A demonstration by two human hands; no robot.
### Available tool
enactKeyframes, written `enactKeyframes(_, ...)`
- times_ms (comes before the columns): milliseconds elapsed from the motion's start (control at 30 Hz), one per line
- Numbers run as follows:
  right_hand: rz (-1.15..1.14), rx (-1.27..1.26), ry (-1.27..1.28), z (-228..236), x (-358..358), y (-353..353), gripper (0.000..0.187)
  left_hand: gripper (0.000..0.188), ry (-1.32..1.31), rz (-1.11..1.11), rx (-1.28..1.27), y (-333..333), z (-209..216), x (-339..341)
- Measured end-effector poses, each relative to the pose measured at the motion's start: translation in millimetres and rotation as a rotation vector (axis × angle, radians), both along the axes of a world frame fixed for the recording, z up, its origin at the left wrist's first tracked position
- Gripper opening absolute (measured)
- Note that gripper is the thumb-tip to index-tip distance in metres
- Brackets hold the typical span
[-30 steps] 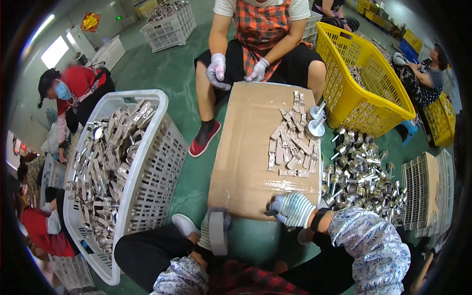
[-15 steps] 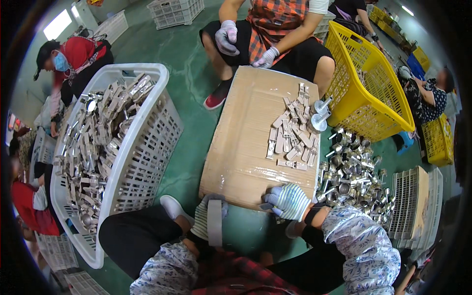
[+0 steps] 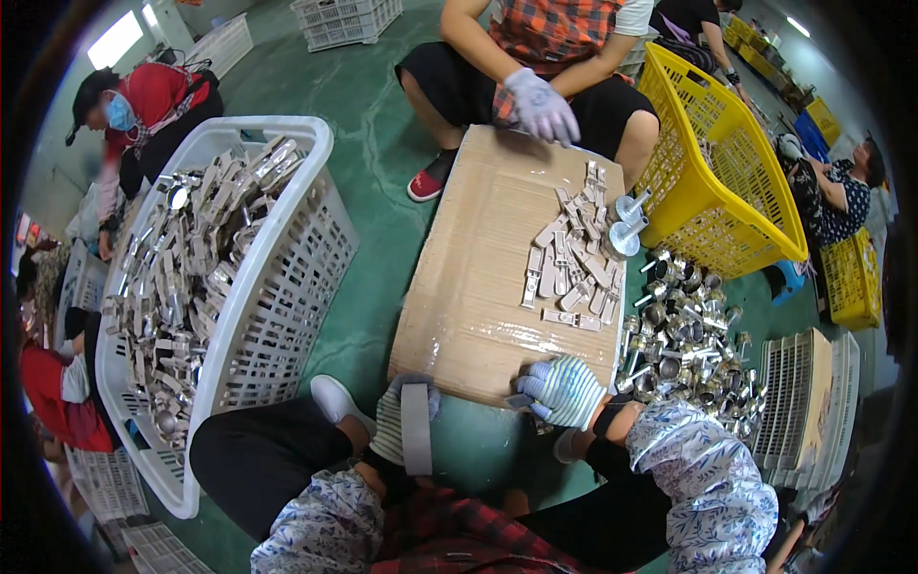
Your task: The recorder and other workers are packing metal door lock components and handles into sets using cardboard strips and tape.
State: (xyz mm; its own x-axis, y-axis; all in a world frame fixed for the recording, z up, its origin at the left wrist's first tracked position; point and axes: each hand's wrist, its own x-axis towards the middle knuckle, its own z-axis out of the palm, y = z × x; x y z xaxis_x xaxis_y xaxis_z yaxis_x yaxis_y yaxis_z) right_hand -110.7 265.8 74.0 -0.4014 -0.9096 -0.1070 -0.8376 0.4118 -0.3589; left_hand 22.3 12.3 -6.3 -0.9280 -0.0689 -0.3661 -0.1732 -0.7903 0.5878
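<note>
My left hand (image 3: 389, 421), in a striped glove, is at the near left corner of a cardboard sheet (image 3: 459, 277). A flat grey bar (image 3: 416, 430) lies across this hand and hides most of its fingers; I cannot tell whether they grip it. At the sheet's near right edge, my right hand (image 3: 566, 392) has its gloved fingers curled in. A small dark grey piece (image 3: 519, 400) sticks out from them. Beige clip-like metal parts (image 3: 574, 258) lie in a loose group on the sheet's right half, beside two silver cups with stems (image 3: 623, 237).
A white basket (image 3: 320, 177) full of metal parts stands at left. Shiny stemmed cups (image 3: 679, 335) are heaped on the floor at right, below a yellow basket (image 3: 727, 206). Across the sheet sits a co-worker with gloved hands (image 3: 543, 107). Stacked crates (image 3: 798, 402) stand far right.
The co-worker's raised gloved hand has moved right and down, over the sheet's far edge, covering the other hand. My own hands stay about where they were.
</note>
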Motion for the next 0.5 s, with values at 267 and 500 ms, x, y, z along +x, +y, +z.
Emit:
enactKeyframes(267, 0.014, -0.050, 0.004, -2.7, -0.3, -2.4, 0.027, 0.019, 0.084, -0.035, -0.048, -3.6, -8.4, 2.8)
enactKeyframes(500, -0.001, -0.005, 0.029, -1.1, 1.1, -3.4, 0.025, 0.020, 0.058, -0.042, 0.072, -3.6, -7.3, 0.5)
